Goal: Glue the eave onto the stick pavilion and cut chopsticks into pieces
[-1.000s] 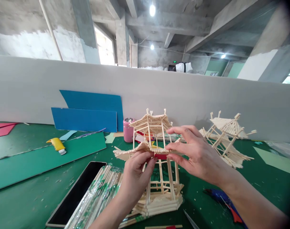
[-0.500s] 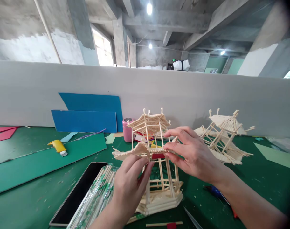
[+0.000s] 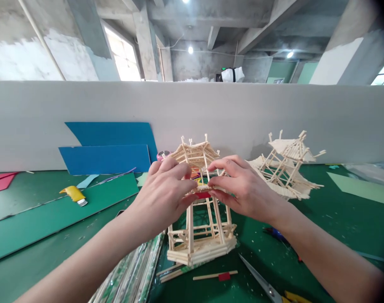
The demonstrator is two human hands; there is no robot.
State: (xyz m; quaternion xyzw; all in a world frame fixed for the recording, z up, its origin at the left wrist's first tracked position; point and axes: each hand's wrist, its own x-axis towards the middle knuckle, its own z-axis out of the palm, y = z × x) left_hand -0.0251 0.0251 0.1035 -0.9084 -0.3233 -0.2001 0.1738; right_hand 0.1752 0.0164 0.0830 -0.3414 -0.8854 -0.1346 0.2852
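Both the left hand (image 3: 165,187) and right hand (image 3: 239,189) pinch the stick pavilion (image 3: 200,219) at its lower eave. Light, even pressure would best keep the thin posts from bending

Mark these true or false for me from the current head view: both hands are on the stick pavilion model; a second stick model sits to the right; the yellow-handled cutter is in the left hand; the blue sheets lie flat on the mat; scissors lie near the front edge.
1. Both the left hand and the right hand grip the pale wooden-stick pavilion model at its middle tier. True.
2. A second pale stick-built roof model sits to the right on the green mat. True.
3. The yellow-handled cutter is in the left hand. False: it lies on the mat at the left, untouched.
4. The blue card sheets lie flat on the mat. False: they stand against the white partition.
5. Metal scissors lie at the front, right of the pavilion base. True.
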